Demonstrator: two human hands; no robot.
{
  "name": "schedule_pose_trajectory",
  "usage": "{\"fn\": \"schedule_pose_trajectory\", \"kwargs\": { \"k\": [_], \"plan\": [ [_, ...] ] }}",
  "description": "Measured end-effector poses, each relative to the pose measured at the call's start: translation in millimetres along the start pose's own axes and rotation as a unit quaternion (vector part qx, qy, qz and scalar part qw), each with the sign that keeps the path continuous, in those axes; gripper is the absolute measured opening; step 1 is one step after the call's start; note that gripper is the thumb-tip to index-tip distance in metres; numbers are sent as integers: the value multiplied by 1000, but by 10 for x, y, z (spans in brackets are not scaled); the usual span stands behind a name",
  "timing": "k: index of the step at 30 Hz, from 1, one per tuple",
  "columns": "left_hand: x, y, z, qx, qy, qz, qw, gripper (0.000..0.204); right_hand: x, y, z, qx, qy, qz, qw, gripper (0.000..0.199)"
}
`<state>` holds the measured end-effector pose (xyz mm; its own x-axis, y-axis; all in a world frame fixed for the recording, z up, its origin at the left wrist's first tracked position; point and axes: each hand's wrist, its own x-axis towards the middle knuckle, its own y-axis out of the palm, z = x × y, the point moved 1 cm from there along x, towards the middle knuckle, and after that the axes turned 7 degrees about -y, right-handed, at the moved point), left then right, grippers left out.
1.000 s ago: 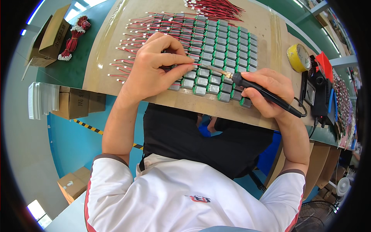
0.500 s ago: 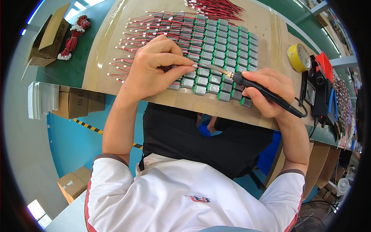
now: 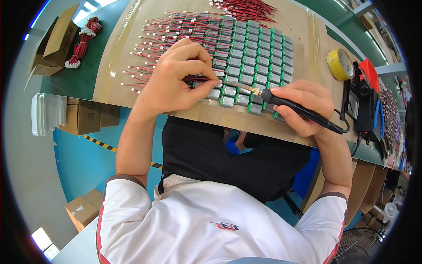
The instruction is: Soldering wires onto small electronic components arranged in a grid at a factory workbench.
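My left hand (image 3: 178, 77) is closed in a pinch, thumb against forefinger, on a thin red-and-black wire whose end lies by the grey blocks. In my right hand (image 3: 307, 105) is a black-handled soldering iron (image 3: 296, 108), its metal tip (image 3: 237, 84) slanting left to the pinched wire's end. Beneath the tip stand rows of small grey blocks (image 3: 238, 53) with green circuit-board edges. Red-and-black wires (image 3: 160, 33) with white plugs lie across the left rows. My fingers hide part of the held wire, and whether the tip touches it I cannot tell.
A loose pile of red wires (image 3: 246, 9) lies at the far side of the cardboard-covered table (image 3: 118, 66). Rightward are yellow tape (image 3: 340, 64) and a black soldering station (image 3: 367, 103). Wire bundles (image 3: 82, 46) and an open carton (image 3: 57, 46) sit at the far left.
Both hands have shifted slightly toward me. The iron's tip has moved a little nearer to me, from one row of blocks to the row in front.
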<state>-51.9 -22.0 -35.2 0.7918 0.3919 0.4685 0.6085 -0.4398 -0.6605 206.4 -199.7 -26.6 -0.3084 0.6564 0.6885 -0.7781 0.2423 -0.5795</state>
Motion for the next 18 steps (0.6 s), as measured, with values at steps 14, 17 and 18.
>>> {"fn": "schedule_pose_trajectory", "kwargs": {
  "k": [14, 17, 18],
  "plan": [
    [-2, 15, 11, 8, 3, 2, 1000, 16, -1, 9, -14, 4, -3, 5, 1000, 34],
    [-3, 18, 7, 5, 5, -2, 1000, 16, -2, 17, -19, 6, -5, 4, 1000, 34],
    [-3, 21, 13, 6, 5, -2, 1000, 16, -4, 18, -20, 8, -5, 3, 1000, 34]
  ]
}}
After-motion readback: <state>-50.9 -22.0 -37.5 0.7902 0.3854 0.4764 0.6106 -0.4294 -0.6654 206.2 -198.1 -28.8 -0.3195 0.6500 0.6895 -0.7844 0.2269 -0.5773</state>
